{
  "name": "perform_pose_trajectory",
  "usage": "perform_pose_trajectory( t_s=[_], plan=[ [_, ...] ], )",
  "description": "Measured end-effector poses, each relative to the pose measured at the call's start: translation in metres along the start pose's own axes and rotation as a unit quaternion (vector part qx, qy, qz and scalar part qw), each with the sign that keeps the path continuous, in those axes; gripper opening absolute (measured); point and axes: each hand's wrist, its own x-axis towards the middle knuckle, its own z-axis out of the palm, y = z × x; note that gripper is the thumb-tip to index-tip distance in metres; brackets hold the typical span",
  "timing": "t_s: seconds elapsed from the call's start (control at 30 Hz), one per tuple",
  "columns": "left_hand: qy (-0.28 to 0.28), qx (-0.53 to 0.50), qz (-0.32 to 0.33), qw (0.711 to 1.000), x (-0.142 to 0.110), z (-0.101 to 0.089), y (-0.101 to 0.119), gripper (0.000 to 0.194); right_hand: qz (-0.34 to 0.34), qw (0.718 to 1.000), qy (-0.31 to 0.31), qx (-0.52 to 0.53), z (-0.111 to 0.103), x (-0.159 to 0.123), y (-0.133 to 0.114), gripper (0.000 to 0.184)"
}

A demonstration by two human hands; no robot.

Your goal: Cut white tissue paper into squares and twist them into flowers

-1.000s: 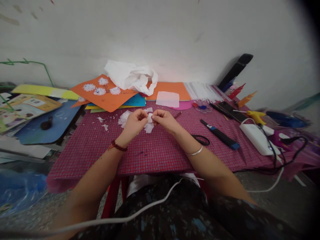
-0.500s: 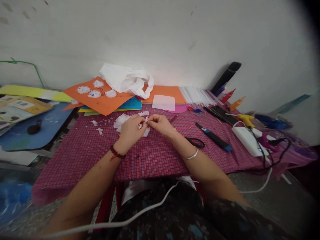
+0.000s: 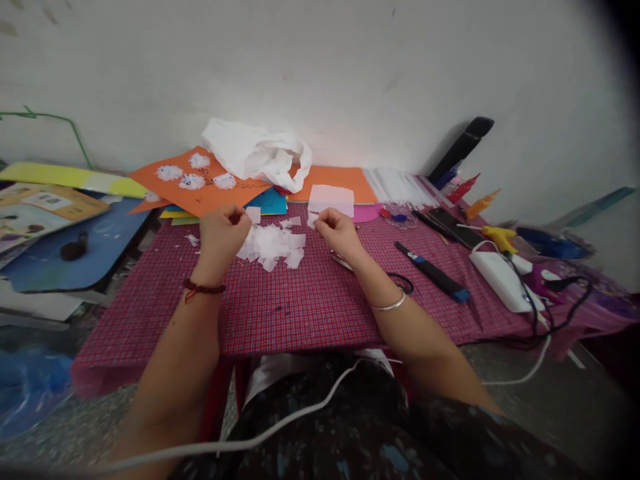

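Note:
My left hand (image 3: 223,240) is closed in a pinch, and a small square of thin white paper (image 3: 253,214) sticks out at its fingertips. Apart from it, to the right, my right hand (image 3: 341,235) pinches a smaller scrap of white paper (image 3: 311,219). Between and below the hands lies a loose heap of torn white paper pieces (image 3: 273,244) on the checked red tablecloth (image 3: 300,307). Just behind my right hand is a larger white paper square (image 3: 331,196). Scissors (image 3: 403,283) lie partly hidden under my right wrist.
At the back are an orange sheet with white flower shapes (image 3: 220,197), a crumpled white bag (image 3: 250,147) and white sticks (image 3: 397,187). A blue-black cutter (image 3: 440,279), a yellow glue gun (image 3: 499,238) and a white power box (image 3: 505,280) with cables stand right. A blue board (image 3: 107,247) is left.
My hands have moved apart, the left one leftward and the right one rightward, each with a bit of white paper. The paper heap between them is now uncovered.

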Motion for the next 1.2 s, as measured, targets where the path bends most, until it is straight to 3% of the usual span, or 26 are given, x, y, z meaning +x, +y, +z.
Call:
perform_pose_trajectory(
  t_s=[0.1, 0.13, 0.27, 0.33, 0.4, 0.47, 0.6, 0.8, 1.0, 1.2],
  plan=[
    [-0.035, 0.026, 0.001, 0.999, 0.0, 0.001, -0.002, 0.012, -0.045, 0.976, -0.169, -0.13, 0.0, -0.004, 0.002, 0.012],
    [-0.056, 0.036, 0.005, 0.998, -0.001, 0.002, -0.002, 0.012, -0.047, 0.965, -0.193, -0.174, 0.001, -0.004, 0.003, 0.017],
    [-0.16, 0.093, 0.024, 0.982, -0.005, 0.008, 0.001, 0.015, -0.013, 0.946, -0.114, -0.303, 0.006, -0.003, 0.01, 0.032],
    [-0.194, 0.126, 0.031, 0.972, -0.006, 0.009, 0.004, 0.018, 0.001, 0.934, -0.123, -0.335, 0.011, 0.0, 0.014, 0.034],
    [-0.205, 0.144, 0.031, 0.968, -0.008, 0.009, 0.006, 0.022, 0.007, 0.928, -0.136, -0.346, 0.015, 0.001, 0.018, 0.023],
    [-0.2, 0.141, 0.031, 0.969, -0.009, 0.01, 0.007, 0.024, 0.008, 0.946, -0.114, -0.304, 0.019, 0.002, 0.021, 0.013],
    [-0.18, 0.102, 0.045, 0.977, -0.01, 0.01, 0.009, 0.023, 0.011, 0.994, -0.027, -0.109, 0.017, 0.003, 0.022, 0.004],
    [-0.176, 0.094, 0.06, 0.978, -0.012, 0.007, 0.014, 0.021, 0.012, 0.991, 0.117, 0.064, 0.006, 0.005, 0.006, 0.005],
    [-0.159, 0.052, 0.063, 0.984, -0.013, 0.011, 0.013, 0.017, 0.054, 0.989, 0.078, 0.113, 0.011, 0.001, -0.005, 0.005],
    [-0.153, -0.02, 0.067, 0.986, -0.022, 0.022, 0.021, 0.024, 0.051, 0.993, 0.021, 0.107, 0.018, -0.003, -0.002, 0.002]
  ],
)
